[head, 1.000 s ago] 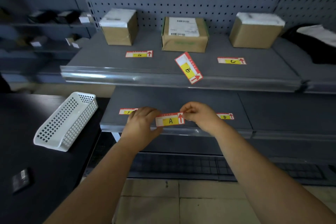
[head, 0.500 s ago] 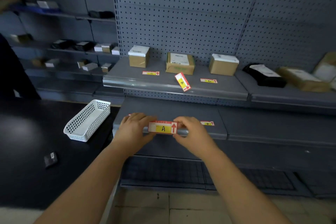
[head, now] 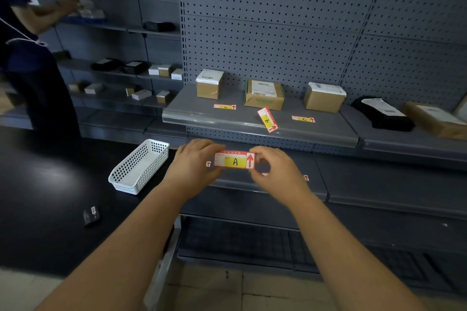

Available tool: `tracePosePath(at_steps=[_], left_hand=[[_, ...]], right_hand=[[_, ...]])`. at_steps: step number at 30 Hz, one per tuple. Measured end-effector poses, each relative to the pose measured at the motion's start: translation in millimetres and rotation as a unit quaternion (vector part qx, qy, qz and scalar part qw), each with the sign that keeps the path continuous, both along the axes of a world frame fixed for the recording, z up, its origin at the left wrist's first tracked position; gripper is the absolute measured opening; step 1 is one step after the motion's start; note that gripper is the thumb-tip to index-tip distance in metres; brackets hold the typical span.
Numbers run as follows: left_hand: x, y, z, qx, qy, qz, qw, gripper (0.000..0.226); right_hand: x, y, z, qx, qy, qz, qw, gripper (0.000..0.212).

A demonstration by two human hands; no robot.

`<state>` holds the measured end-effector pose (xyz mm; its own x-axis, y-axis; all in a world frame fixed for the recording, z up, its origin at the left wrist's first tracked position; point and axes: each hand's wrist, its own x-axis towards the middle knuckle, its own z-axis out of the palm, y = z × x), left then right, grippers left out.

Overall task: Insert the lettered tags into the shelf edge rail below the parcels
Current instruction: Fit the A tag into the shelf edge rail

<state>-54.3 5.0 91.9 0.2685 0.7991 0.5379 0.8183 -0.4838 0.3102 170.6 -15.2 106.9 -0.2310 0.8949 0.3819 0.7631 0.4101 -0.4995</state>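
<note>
Below the clear shelf edge rail point(head: 252, 131), tag A point(head: 235, 160) is held level, well short of the channel. Judged light, thin and easily bent, so end grips suit it. Left hand point(head: 194, 166) pinches its left end, right hand point(head: 273, 171) its right; forearms extended, converging.

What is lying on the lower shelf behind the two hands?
Behind the left hand and right hand, only red corners of two tags show on the lower shelf; their letters are covered.
</note>
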Motion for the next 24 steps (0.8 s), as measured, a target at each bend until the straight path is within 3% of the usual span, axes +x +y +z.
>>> tracePosePath(at_steps=[12,24], left_hand=[[-17,101,10,0.022,-0.014,0.063,0.998,0.046],[-67,177,7,-0.022,-0.021,0.033,0.999,0.045]], right_hand=[[-23,119,9,-0.029,0.067,0.053,0.996,0.037],[-71,188,20,-0.070,0.113,0.003,0.991,0.030]])
